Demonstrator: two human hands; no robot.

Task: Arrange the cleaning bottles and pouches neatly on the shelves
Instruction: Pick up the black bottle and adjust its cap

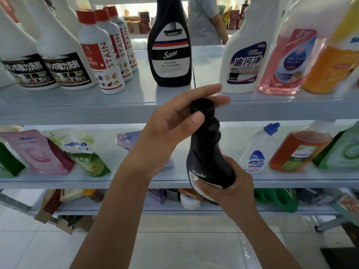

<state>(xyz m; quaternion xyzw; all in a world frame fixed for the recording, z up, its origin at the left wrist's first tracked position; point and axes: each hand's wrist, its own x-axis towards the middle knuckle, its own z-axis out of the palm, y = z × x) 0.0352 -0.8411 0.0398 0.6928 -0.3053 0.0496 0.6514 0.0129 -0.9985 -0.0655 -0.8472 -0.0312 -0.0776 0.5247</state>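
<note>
I hold a black Sam bottle (207, 152) upright in front of the shelves, between the upper and middle levels. My right hand (231, 188) grips its lower body over the label. My left hand (174, 131) pinches the black cap, thumb in front and fingers stretched behind it. A second, identical black Sam bottle (170, 53) stands on the upper shelf (77, 105), with bare shelf to its right. On the middle shelf (97, 180) stand a pink pouch (38, 152) and a green pouch (83, 150).
The upper shelf carries white spray bottles (66, 61) and red-capped STAIN bottles (104, 55) at left, a white bottle (244, 61), pink bottle (289, 63) and orange bottle (330, 68) at right. A blue-capped bottle (256, 150) and amber bottle (299, 150) stand below. A person (206, 20) is behind the shelves.
</note>
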